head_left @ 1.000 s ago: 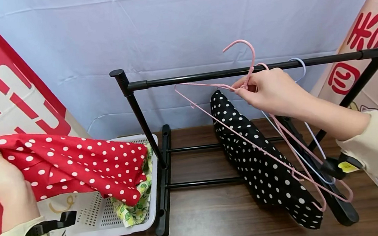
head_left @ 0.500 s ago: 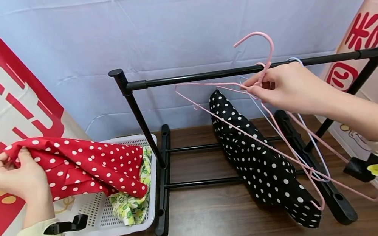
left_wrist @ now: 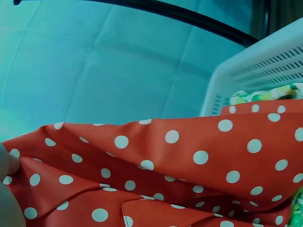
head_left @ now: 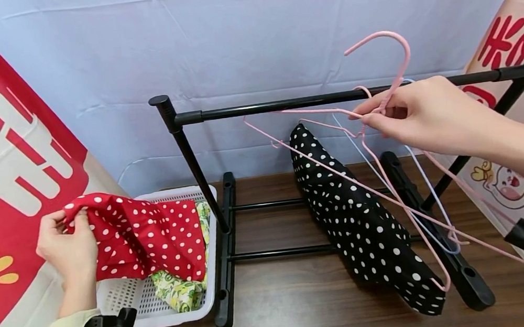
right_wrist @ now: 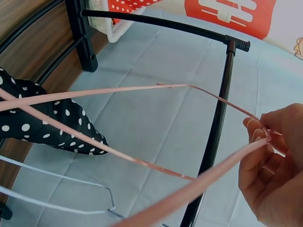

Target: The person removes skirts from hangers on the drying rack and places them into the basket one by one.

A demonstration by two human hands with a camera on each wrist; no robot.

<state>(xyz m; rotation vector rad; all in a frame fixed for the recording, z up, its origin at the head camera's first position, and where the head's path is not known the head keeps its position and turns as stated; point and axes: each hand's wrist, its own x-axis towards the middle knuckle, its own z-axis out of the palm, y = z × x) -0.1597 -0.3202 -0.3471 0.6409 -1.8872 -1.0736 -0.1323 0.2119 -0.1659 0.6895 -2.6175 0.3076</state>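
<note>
In the head view my left hand [head_left: 68, 248] pinches the upper left edge of a red polka-dot cloth [head_left: 173, 230], which droops into a white perforated basket [head_left: 163, 320]. Under the red cloth lies a yellow-green patterned cloth [head_left: 179, 292]. My right hand [head_left: 437, 115] holds a pink hanger [head_left: 384, 34] just below its hook, in front of the rack's black rod [head_left: 285, 104]. Behind that hanger, a black polka-dot cloth [head_left: 358, 222] hangs from another pink hanger on the rod. The left wrist view is mostly filled by the red cloth [left_wrist: 189, 156].
A pale blue hanger [right_wrist: 47, 203] also hangs on the rod, toward the right. The rack's left foot [head_left: 227, 293] stands close against the basket on the wooden table [head_left: 294, 297]. A pale cloth backdrop [head_left: 231, 40] is behind the rack, with printed panels either side.
My left hand has moved right, bunching the red cloth closer over the basket. My right hand has shifted right with the pink hanger, whose hook now stands higher and farther right.
</note>
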